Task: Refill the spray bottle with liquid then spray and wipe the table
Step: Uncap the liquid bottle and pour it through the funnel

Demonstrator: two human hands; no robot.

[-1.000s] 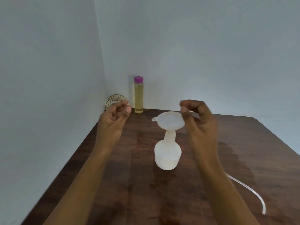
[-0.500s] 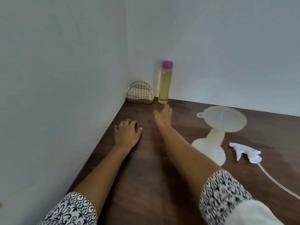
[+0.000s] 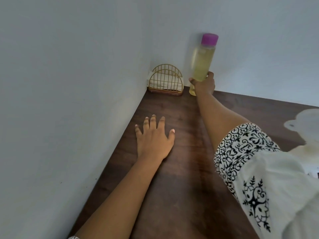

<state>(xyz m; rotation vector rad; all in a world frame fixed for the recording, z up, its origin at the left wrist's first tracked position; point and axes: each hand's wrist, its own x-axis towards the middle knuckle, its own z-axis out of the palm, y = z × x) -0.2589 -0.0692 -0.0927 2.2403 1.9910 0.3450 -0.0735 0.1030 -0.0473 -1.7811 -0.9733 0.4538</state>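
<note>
**Right hand on the refill bottle at the back corner**

Your right hand [image 3: 204,84] grips the low part of the purple-capped bottle of yellow liquid [image 3: 202,64], beside the gold wire holder [image 3: 165,80] by the wall. Your left hand [image 3: 153,140] lies open, flat on the worktop [image 3: 181,169] near its left edge; bare wood lies between your arms. The funnel [image 3: 305,121] shows at the right edge.

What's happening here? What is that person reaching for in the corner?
A person is leaning over a dark wooden table. The right hand is wrapped around the lower part of a tall bottle of yellow liquid with a purple cap, by the back wall. The left hand lies flat on the table, holding nothing. A gold wire holder stands in the corner beside the bottle. At the right edge, a white funnel is partly visible.
</note>
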